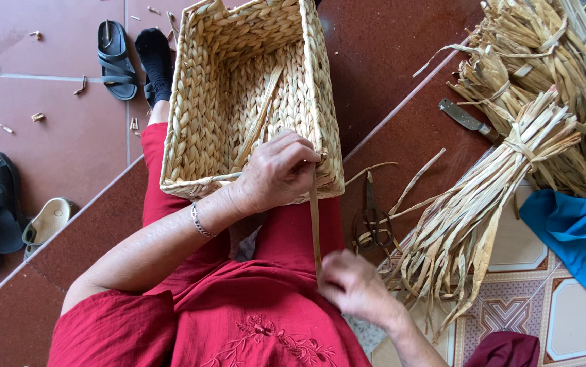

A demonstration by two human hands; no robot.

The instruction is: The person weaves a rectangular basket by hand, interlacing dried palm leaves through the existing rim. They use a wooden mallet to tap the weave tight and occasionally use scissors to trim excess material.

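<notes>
A rectangular woven straw basket (204, 88) rests on my lap, its opening facing me. My left hand (277, 171) presses on the basket's near rim and pinches the upper end of a flat dried straw strand (314, 224). That strand runs straight down to my right hand (354, 285), which grips its lower end close to my red dress. A loose strand lies inside the basket.
A bundle of dried straw strips (483, 204) lies at my right, with more heaped behind it (544, 61). Scissors (372, 224) and a knife (470, 121) lie on the floor. A blue cloth (575, 231) is at far right. Sandals (117, 60) sit at left.
</notes>
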